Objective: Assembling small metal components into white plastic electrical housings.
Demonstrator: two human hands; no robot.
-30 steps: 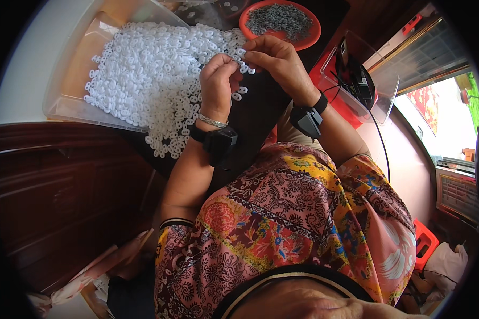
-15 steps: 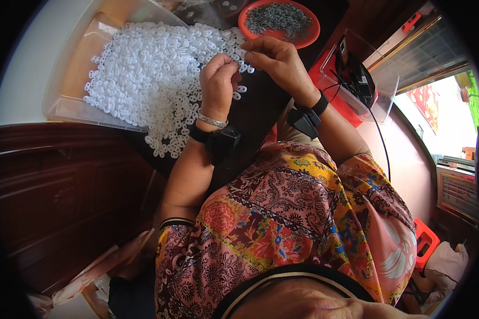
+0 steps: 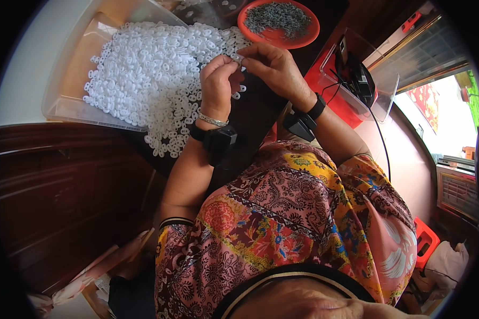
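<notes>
Both hands barely shift, still meeting above the white rings (image 3: 159, 80).
Left hand (image 3: 217, 87) and right hand (image 3: 271, 69) fingers pinch one small ring (image 3: 238, 59) between them.

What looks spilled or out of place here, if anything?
The white plastic rings overflow the clear tray; a trail of them lies on the dark surface by the left hand. The grey bits stay in the red dish.

We wear a short-sleeved patterned blouse (image 3: 292, 223) in pink, yellow and maroon paisley, black boxy wrist devices on black straps (image 3: 221, 142) on both wrists, and a thin silver bangle (image 3: 212, 120) on our left.
</notes>
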